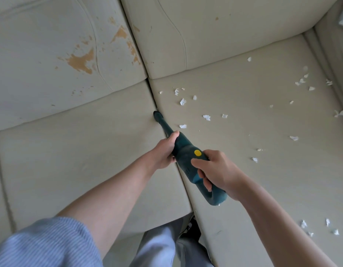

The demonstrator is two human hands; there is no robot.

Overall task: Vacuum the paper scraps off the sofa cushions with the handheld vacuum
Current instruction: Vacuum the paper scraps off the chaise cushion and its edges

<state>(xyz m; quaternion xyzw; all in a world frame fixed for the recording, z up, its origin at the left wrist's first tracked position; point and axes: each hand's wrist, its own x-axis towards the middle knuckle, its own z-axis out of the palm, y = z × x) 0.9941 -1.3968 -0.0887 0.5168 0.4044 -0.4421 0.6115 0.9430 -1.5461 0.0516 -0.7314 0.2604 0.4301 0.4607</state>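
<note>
Beige sofa cushions (243,116) fill the view, and the handheld vacuum (188,153) lies low across them, its nozzle tip (157,115) set into the seam (154,97) between the left and right seat cushions, a likely trap for scraps. The right hand (216,172) is wrapped round the rear handle, thumb lying just beside the yellow button (197,153), probably to keep the switch within reach. The left hand (164,151) clasps the front of the body where it narrows to the tube, which looks like a steadying grip for aiming the tip along the narrow gap. Paper scraps (206,117) lie scattered over the right seat cushion, from near the seam out to its right edge and front corner, so most of the work seems undone. Above the left seat, the back cushion (70,45) shows worn orange patches. A striped sleeve (45,241) sits at the bottom left.
</note>
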